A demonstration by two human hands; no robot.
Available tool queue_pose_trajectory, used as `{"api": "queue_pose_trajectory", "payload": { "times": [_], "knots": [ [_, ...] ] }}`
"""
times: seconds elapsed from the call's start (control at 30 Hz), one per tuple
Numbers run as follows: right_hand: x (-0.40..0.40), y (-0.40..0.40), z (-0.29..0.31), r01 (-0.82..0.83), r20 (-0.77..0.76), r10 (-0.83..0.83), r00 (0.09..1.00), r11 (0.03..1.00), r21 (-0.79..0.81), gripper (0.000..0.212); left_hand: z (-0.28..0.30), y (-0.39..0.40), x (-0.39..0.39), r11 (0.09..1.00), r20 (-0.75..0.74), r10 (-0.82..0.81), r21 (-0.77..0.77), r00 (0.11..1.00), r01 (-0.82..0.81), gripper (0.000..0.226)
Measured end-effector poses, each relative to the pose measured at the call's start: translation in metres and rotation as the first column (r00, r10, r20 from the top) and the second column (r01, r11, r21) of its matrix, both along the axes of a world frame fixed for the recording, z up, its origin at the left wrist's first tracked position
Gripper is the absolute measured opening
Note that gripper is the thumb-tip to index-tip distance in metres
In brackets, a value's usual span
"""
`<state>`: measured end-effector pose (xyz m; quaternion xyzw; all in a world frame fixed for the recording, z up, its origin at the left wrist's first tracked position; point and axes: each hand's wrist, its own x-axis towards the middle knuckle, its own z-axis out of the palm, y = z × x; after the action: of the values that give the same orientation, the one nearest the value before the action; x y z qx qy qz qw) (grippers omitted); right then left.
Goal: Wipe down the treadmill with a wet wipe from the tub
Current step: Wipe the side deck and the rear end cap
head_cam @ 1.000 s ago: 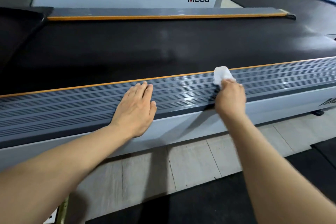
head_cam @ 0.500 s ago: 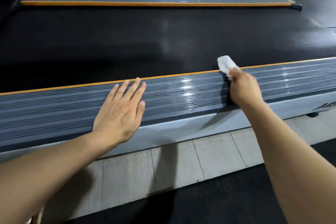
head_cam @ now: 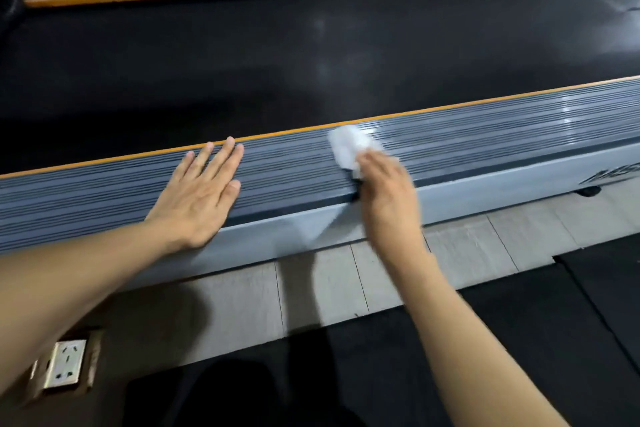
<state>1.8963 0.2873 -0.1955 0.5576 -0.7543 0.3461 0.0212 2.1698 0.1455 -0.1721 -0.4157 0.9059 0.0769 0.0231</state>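
Wipe on near rail, right hand holding it

Wipe (head_cam: pixel 348 146) was a crumpled white wad lying on the ribbed grey rail (head_cam: pixel 485 135) of the treadmill, just under the orange strip (head_cam: pixel 294 130). Right hand (head_cam: pixel 386 191) gripped its near end; hand was blurred, so exact finger positions could not be told. Left hand (head_cam: pixel 199 198) lay flat on the same rail, well apart from the wipe, fingers straight and close together, thumb out. Black belt (head_cam: pixel 311 62) ran beyond the rail. Tiled floor (head_cam: pixel 311 284) sat below, with a socket (head_cam: pixel 65 364) at lower left.
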Motion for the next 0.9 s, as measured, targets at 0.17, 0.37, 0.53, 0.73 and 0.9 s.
{"api": "queue_pose_trajectory", "payload": {
  "times": [0.17,0.37,0.53,0.73,0.9],
  "knots": [
    [0.008,0.011,0.004,0.216,0.141,-0.216,0.966,0.976,0.011,0.039,0.005,0.002,-0.002,1.000,0.034,-0.010,0.024,0.999,0.009,0.073],
    [0.129,-0.006,0.012,-0.313,0.137,0.308,0.941,0.950,0.013,0.043,0.027,-0.003,-0.010,0.998,0.250,-0.015,0.066,0.968,-0.002,0.060],
    [-0.001,0.019,0.004,0.017,0.064,-0.021,0.998,0.998,0.061,0.045,0.060,-0.007,-0.026,0.987,0.397,-0.077,0.158,0.915,0.014,0.068],
    [-0.130,0.025,0.012,0.424,-0.102,-0.412,0.905,0.867,0.263,0.040,0.046,0.022,-0.082,0.973,0.144,-0.227,-0.017,0.963,0.231,0.066],
    [-0.135,0.013,0.003,0.497,-0.115,-0.484,0.868,0.851,0.169,0.039,0.022,0.042,-0.175,0.944,-0.021,-0.331,-0.022,0.943,0.330,0.065]
  ]
}}
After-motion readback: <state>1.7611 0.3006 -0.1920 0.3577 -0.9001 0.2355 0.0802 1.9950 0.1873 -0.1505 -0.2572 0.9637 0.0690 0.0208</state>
